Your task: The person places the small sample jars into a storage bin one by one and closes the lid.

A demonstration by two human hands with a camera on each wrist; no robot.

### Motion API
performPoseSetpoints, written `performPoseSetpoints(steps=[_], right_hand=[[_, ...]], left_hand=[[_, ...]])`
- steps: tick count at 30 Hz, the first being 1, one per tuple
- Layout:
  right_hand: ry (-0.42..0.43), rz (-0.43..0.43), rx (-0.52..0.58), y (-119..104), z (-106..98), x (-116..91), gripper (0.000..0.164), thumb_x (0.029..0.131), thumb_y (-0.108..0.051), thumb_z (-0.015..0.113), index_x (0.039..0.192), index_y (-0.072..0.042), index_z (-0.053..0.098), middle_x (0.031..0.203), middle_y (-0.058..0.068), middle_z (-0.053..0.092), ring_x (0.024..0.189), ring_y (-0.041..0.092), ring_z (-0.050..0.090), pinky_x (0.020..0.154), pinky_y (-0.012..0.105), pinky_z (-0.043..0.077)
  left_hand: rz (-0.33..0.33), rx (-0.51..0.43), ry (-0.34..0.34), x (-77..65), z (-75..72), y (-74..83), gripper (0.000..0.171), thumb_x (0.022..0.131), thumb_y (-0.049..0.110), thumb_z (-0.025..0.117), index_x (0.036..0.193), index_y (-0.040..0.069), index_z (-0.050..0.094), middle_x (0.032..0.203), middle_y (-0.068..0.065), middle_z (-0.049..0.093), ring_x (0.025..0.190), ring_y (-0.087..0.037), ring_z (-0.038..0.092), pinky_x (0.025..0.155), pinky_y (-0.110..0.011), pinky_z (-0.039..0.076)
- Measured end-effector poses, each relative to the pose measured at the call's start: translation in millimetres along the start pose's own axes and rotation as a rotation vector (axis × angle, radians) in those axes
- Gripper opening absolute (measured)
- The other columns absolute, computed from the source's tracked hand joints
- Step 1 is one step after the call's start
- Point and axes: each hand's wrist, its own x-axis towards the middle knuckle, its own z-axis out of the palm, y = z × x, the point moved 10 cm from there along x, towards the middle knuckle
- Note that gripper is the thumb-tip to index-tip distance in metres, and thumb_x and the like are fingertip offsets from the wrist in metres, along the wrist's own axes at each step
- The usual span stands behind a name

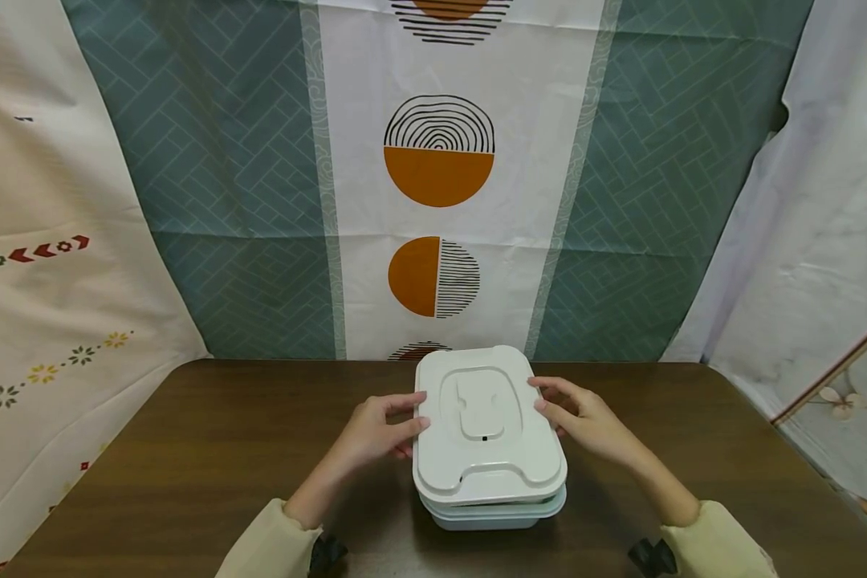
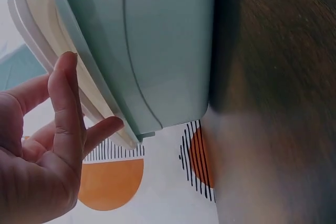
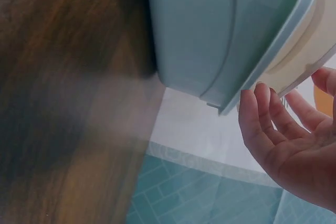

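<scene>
A white lid [image 1: 523, 449] with a raised panel in its middle sits tilted over a pale blue-green plastic box [image 1: 487, 523] on the table. Its near edge is lifted off the rim, while the far end lies at or close to the rim. My left hand [image 1: 379, 429] pinches the lid's left edge, thumb on top and fingers below. On the opposite edge, my right hand [image 1: 585, 417] holds the lid in a similar way. Both wrist views show a gap between the lid's underside [image 3: 307, 51] and the box wall [image 2: 157, 51]. The box's inside is hidden.
The dark brown wooden table [image 1: 260, 433] extends on both sides of the box. Behind it hangs a patterned curtain [image 1: 246, 160] in green and white with orange half circles. Light cloths [image 1: 58, 321] hang at the left and right.
</scene>
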Motion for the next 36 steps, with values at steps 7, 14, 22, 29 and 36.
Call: performPoseSetpoints(steps=[7,14,22,29,36], right_hand=[[-0.008,0.001,-0.009,5.1,2.5,-2.4,0.039,0.091,-0.017,0.056,0.126,-0.002,0.049,0.095,0.011,0.053,0.063,0.014,0.051,0.054,0.025,0.048],[0.000,-0.025,-0.028,6.0,4.1,-3.7,0.038,0.090,-0.016,0.057,0.125,-0.003,0.049,0.091,0.009,0.052,0.061,0.017,0.051,0.053,0.026,0.047],[0.018,-0.034,-0.072,5.8,4.6,-4.6,0.037,0.089,-0.017,0.058,0.124,-0.006,0.050,0.091,0.006,0.053,0.061,0.014,0.050,0.052,0.023,0.043],[0.019,-0.026,-0.106,9.5,6.4,-3.7,0.036,0.089,-0.018,0.058,0.123,-0.006,0.051,0.090,0.005,0.052,0.059,0.007,0.046,0.051,0.022,0.040],[0.010,-0.010,-0.115,13.5,8.9,-3.8,0.036,0.089,-0.020,0.058,0.123,-0.007,0.052,0.090,0.005,0.052,0.058,0.008,0.046,0.051,0.022,0.041]], left_hand=[[0.002,0.073,-0.006,-0.5,4.3,2.5,0.042,0.082,0.015,0.068,0.121,0.004,0.059,0.116,-0.025,0.057,0.049,-0.017,0.060,0.048,-0.030,0.052],[0.037,0.155,-0.016,-1.8,7.5,8.9,0.041,0.082,0.014,0.067,0.121,0.004,0.058,0.113,-0.026,0.057,0.046,-0.015,0.058,0.046,-0.029,0.051],[0.060,0.245,-0.033,-3.6,12.2,13.2,0.041,0.084,0.015,0.065,0.123,0.004,0.057,0.101,-0.022,0.062,0.046,-0.017,0.058,0.044,-0.025,0.048],[0.041,0.286,-0.042,-4.4,13.7,15.8,0.042,0.084,0.016,0.065,0.123,0.004,0.057,0.076,-0.009,0.062,0.043,-0.012,0.054,0.044,-0.025,0.047],[0.061,0.298,-0.045,-4.5,14.7,16.0,0.042,0.084,0.017,0.065,0.123,0.004,0.057,0.072,-0.007,0.062,0.043,-0.016,0.056,0.044,-0.025,0.046]])
